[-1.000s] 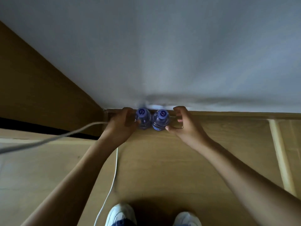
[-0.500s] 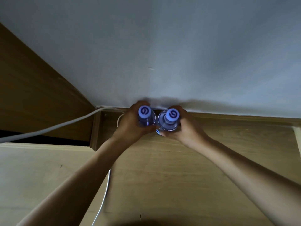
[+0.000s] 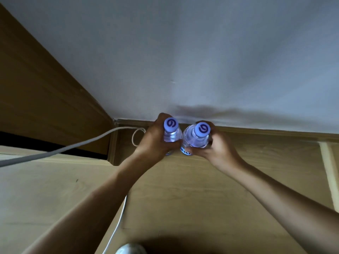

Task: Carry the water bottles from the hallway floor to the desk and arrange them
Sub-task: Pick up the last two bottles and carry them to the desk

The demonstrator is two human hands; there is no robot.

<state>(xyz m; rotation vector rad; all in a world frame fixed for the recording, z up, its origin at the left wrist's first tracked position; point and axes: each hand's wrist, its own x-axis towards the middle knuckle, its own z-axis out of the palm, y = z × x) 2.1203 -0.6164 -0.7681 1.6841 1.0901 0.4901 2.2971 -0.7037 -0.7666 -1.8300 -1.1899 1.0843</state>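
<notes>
While our left hand [image 3: 156, 139] curls around one water bottle [image 3: 171, 133] and our right hand [image 3: 213, 146] grips the other bottle [image 3: 196, 137], both clear bottles with pale blue swirl-marked caps sit side by side, touching, close to the baseboard [image 3: 256, 130]. A white cable [image 3: 60, 150] trails left; wooden floor [image 3: 183, 189] lies open toward us.

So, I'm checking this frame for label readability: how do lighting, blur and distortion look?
Head view: dim, bluish light; the wall carries a soft shadow above the hands; wide-angle bending curves the door frame; both bottle caps glow overexposed; label print is too blurred to read.
</notes>
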